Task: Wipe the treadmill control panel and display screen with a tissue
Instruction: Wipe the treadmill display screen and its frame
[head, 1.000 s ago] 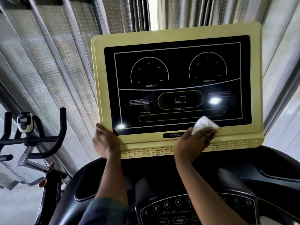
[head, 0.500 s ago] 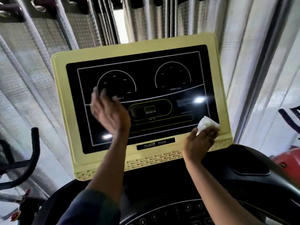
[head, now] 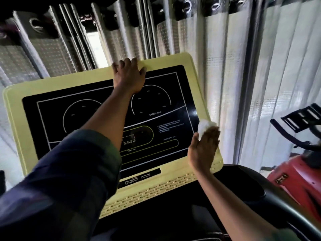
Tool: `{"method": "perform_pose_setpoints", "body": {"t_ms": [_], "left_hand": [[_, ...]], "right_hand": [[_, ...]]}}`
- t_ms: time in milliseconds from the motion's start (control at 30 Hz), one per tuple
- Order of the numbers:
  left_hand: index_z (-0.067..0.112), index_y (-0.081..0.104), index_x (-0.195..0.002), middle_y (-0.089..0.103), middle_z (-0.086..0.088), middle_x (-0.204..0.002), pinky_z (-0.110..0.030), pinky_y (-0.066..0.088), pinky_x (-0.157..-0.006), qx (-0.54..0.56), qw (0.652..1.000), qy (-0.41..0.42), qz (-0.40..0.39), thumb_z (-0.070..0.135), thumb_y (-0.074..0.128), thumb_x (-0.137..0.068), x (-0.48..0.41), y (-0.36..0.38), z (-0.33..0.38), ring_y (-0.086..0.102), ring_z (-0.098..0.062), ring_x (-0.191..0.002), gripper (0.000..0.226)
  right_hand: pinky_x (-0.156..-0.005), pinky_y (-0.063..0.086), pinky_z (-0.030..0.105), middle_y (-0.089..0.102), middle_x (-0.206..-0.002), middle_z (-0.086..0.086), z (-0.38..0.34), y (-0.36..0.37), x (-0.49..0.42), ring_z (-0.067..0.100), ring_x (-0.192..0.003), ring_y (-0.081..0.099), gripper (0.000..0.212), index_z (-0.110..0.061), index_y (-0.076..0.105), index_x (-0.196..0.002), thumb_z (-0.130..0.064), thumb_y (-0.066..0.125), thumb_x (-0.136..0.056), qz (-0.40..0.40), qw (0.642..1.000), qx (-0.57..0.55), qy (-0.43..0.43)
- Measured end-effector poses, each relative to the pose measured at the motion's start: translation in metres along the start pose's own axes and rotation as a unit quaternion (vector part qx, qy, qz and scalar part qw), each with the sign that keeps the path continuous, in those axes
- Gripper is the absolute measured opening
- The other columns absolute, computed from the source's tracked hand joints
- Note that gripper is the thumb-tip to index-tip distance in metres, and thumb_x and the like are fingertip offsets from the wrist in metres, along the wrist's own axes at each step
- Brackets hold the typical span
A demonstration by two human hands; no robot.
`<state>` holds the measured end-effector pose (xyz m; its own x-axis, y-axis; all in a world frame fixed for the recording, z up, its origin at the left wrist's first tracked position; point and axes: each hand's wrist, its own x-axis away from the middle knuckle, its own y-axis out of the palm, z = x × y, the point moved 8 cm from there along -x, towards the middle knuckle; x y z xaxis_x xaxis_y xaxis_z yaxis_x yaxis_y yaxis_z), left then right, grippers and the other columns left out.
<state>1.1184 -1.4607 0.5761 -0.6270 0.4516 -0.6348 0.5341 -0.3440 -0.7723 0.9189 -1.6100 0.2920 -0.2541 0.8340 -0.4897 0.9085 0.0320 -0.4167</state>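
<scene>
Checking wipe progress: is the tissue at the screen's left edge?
No, the right hand presses the tissue at the right edge of the display panel.

One wide-angle camera, worn on the person's head, looks forward and down from close range at the treadmill screen (head: 156, 110), which sits tilted across the left and middle of the frame. The left arm (head: 107, 122) and right arm (head: 225, 197) reach in from the bottom edge. Curtains (head: 243, 66) fill the top and right.

Gym: treadmill console (head: 199, 94), exercise bike (head: 298, 173), curtains (head: 243, 66).
</scene>
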Motion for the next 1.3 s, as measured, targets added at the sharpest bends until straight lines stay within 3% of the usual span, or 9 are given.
{"method": "perform_pose_setpoints", "body": {"t_ms": [233, 367, 500, 567, 667, 833, 1067, 1300], "left_hand": [[0.006, 0.036, -0.143, 0.039, -0.021, -0.146, -0.058, 0.008, -0.119, -0.032, 0.999, -0.015, 0.022, 0.05, 0.032, -0.1, 0.001, 0.008, 0.007, 0.028, -0.037, -0.14, 0.062], [0.004, 0.037, -0.142, 0.039, -0.023, -0.144, -0.059, 0.007, -0.119, -0.032, 0.999, -0.012, 0.038, 0.049, 0.031, -0.1, 0.003, 0.011, 0.007, 0.029, -0.037, -0.138, 0.061], [0.003, 0.036, -0.142, 0.039, -0.024, -0.143, -0.061, 0.006, -0.119, -0.032, 0.999, -0.018, 0.039, 0.048, 0.03, -0.1, 0.002, 0.011, 0.008, 0.029, -0.039, -0.138, 0.062], [0.003, 0.035, -0.143, 0.038, -0.024, -0.144, -0.061, 0.006, -0.119, -0.03, 0.999, -0.017, 0.04, 0.048, 0.03, -0.1, 0.003, 0.011, 0.008, 0.028, -0.039, -0.138, 0.062], [0.003, 0.031, -0.146, 0.036, -0.024, -0.146, -0.06, 0.005, -0.119, -0.025, 0.999, -0.012, 0.035, 0.049, 0.029, -0.101, 0.003, 0.011, 0.007, 0.026, -0.039, -0.14, 0.064], [0.003, 0.032, -0.145, 0.036, -0.024, -0.146, -0.06, 0.004, -0.119, -0.015, 0.999, -0.002, 0.044, 0.049, 0.029, -0.1, 0.003, 0.014, 0.006, 0.026, -0.039, -0.14, 0.065], [0.004, 0.029, -0.149, 0.036, -0.023, -0.147, -0.058, 0.003, -0.12, -0.009, 0.999, 0.011, 0.05, 0.05, 0.03, -0.101, 0.005, 0.011, 0.002, 0.025, -0.038, -0.141, 0.067], [0.006, 0.022, -0.154, 0.029, -0.019, -0.154, -0.055, -0.002, -0.121, 0.014, 0.998, 0.033, 0.052, 0.053, 0.027, -0.101, 0.009, 0.014, -0.003, 0.015, -0.035, -0.147, 0.071]], "right_hand": [[-0.125, 0.019, 0.044, 0.025, -0.162, 0.019, -0.008, -0.001, -0.025, 0.032, -0.15, 0.026, 0.068, -0.001, 0.016, -0.157, -0.046, 0.022, -0.107, -0.016, 0.997, 0.015, -0.069], [-0.124, 0.021, 0.044, 0.031, -0.16, 0.018, 0.039, -0.005, 0.013, 0.032, -0.148, 0.03, 0.067, -0.004, 0.021, -0.157, -0.047, 0.02, -0.106, -0.029, 0.999, 0.009, -0.024], [-0.11, 0.041, 0.053, 0.048, -0.147, 0.021, 0.039, -0.01, 0.004, 0.036, -0.132, 0.047, 0.067, 0.0, 0.034, -0.151, -0.047, 0.022, -0.104, -0.001, 0.999, -0.004, 0.044], [-0.117, 0.034, 0.052, 0.043, -0.151, 0.023, 0.022, -0.008, -0.005, 0.036, -0.137, 0.042, 0.069, 0.0, 0.026, -0.154, -0.048, 0.021, -0.105, 0.0, 0.999, 0.005, 0.038], [-0.126, 0.009, 0.039, 0.013, -0.166, 0.017, 0.017, -0.003, 0.003, 0.028, -0.154, 0.013, 0.069, -0.003, 0.009, -0.158, -0.047, 0.02, -0.106, -0.001, 0.999, 0.039, 0.002], [-0.126, 0.012, 0.043, 0.009, -0.166, 0.018, 0.048, -0.004, 0.07, 0.028, -0.155, 0.009, 0.068, -0.001, 0.012, -0.158, -0.045, 0.02, -0.106, 0.007, 0.995, 0.082, 0.049], [-0.123, 0.004, 0.04, 0.008, -0.165, 0.022, 0.064, -0.008, 0.045, 0.034, -0.154, 0.01, 0.077, 0.003, 0.013, -0.156, -0.051, 0.014, -0.101, 0.012, 0.985, 0.041, 0.165], [-0.124, 0.009, 0.042, 0.015, -0.164, 0.022, 0.049, 0.002, 0.086, 0.033, -0.153, 0.013, 0.075, 0.004, 0.018, -0.155, -0.049, 0.016, -0.102, -0.011, 0.99, 0.081, 0.115]]}}
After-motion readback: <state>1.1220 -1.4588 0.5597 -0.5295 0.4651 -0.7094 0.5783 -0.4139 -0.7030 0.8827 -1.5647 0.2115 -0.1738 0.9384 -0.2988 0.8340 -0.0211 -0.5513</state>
